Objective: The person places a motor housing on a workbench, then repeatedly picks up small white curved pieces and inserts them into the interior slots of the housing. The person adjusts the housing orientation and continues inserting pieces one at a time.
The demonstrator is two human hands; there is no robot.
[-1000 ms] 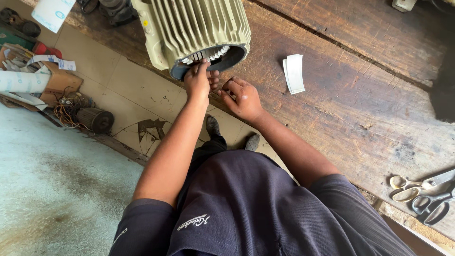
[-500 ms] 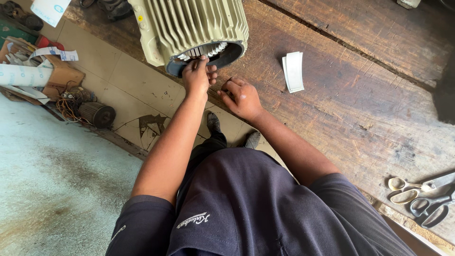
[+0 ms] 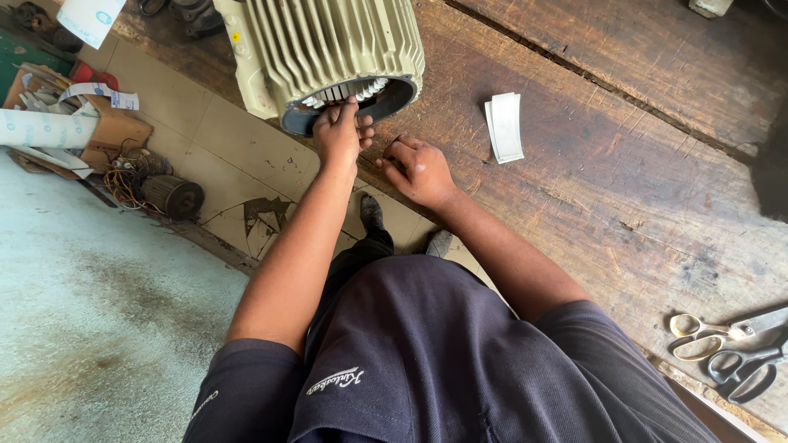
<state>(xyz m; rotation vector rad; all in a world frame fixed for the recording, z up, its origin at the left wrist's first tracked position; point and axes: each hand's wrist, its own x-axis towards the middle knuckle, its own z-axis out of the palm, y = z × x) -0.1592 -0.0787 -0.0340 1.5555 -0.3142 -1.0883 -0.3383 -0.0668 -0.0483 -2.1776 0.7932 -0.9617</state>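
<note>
Worn dark wooden workbench (image 3: 640, 189) across the upper right. Pale green ribbed metal motor housing (image 3: 328, 49) at 12 o'clock on the bench edge, open end facing down, white slot liners visible inside the bore. Folded white paper strips (image 3: 505, 127) at 1 o'clock; two pairs of scissors (image 3: 730, 353) at 4 o'clock. Small dark wound coil (image 3: 172, 197) on tiled floor at 9 o'clock. Left hand (image 3: 339, 131) raised to housing rim, fingertips pressed together on the liners. Right hand (image 3: 419, 171) just beside, on the bench, fingers curled loosely; grip on anything cannot be told.
</note>
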